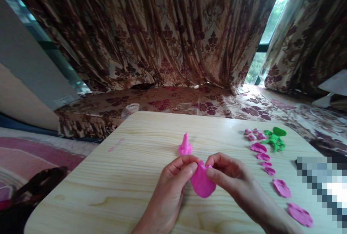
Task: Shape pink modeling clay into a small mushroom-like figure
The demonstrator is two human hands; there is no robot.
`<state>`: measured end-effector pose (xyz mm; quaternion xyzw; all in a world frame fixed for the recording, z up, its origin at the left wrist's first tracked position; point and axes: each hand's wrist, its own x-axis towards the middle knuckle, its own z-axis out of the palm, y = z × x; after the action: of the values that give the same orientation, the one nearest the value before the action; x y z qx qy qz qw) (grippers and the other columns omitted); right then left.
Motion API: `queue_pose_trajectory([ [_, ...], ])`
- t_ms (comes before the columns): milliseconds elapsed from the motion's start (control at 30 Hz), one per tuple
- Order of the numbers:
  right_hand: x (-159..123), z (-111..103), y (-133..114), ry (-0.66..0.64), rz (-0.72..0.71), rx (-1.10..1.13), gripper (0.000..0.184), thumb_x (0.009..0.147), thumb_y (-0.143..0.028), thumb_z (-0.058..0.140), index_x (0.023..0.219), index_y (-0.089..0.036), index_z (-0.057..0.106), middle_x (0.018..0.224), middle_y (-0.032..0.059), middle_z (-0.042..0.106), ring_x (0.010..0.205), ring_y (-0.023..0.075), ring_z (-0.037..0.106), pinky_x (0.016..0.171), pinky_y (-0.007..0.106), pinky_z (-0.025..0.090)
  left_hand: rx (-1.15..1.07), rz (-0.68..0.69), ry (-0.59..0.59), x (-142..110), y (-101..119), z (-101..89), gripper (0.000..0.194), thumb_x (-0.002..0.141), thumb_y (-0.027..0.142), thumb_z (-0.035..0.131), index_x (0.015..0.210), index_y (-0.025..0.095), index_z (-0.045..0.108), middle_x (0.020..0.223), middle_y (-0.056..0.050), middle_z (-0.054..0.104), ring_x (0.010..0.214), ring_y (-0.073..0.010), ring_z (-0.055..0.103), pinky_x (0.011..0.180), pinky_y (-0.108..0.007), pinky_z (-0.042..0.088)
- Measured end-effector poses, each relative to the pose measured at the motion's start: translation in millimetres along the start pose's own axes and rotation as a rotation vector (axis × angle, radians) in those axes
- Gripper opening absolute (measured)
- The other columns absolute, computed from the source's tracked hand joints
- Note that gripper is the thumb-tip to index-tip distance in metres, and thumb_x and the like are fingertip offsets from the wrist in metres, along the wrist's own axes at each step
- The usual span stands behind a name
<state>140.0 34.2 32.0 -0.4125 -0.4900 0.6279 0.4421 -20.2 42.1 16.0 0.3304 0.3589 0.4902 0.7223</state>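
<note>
Between my two hands hangs a thin, rounded piece of pink modelling clay, held above the table. My left hand pinches its upper left edge between thumb and fingers. The upper right edge is pinched by my right hand, thumb in front. Just beyond my left hand stands a pink clay cone with a wider, ruffled base and a pointed tip, touched by neither hand.
Along the right of the wooden table lie several flat pink clay pieces, green clay parts and small pink-and-white balls. A thin pink stick lies left. A blurred-out object sits at the right edge.
</note>
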Motion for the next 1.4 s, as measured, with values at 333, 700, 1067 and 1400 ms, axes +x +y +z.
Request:
queue_pose_trajectory([
  [333,2,0,2,0.044,-0.034,0.016,0.02,0.078,-0.032,0.069,0.078,-0.014,0.061,0.066,-0.0016,0.06,0.06,0.0072,0.053,0.055,0.017,0.041,0.038,-0.039,-0.075,-3,0,0.3,0.021,0.076,0.026,0.071,0.096,0.017,0.073,0.086,-0.005,0.072,0.088,-0.0154,0.06,0.08,-0.025,0.041],
  [700,-1,3,-3,0.142,-0.101,-0.051,0.019,0.081,-0.036,0.066,0.083,-0.017,0.064,0.072,-0.0017,0.061,0.066,0.0081,0.052,0.06,0.016,0.043,0.08,0.001,0.016,-2,6,2.3,0.015,0.072,0.028,0.074,0.08,0.016,0.074,0.078,-0.003,0.071,0.072,-0.0111,0.058,0.072,-0.023,0.041],
  [1067,11,-8,-57,0.264,-0.274,-0.161,0.032,0.082,-0.044,0.061,0.101,-0.019,0.067,0.087,0.0036,0.069,0.079,0.016,0.062,0.074,0.026,0.049,0.284,0.126,-0.244,31,67,39.6,0.017,0.072,0.028,0.072,0.075,0.011,0.072,0.072,-0.003,0.067,0.067,-0.0108,0.054,0.072,-0.025,0.039],
  [1400,22,-10,-64,0.168,-0.284,-0.108,0.032,0.08,-0.042,0.064,0.093,-0.013,0.069,0.07,0.0015,0.062,0.065,0.0129,0.054,0.065,0.026,0.044,0.348,0.026,-0.388,44,91,45.2,0.02,0.07,0.029,0.074,0.07,0.01,0.069,0.062,-0.003,0.063,0.055,-0.0092,0.051,0.054,-0.022,0.034],
])
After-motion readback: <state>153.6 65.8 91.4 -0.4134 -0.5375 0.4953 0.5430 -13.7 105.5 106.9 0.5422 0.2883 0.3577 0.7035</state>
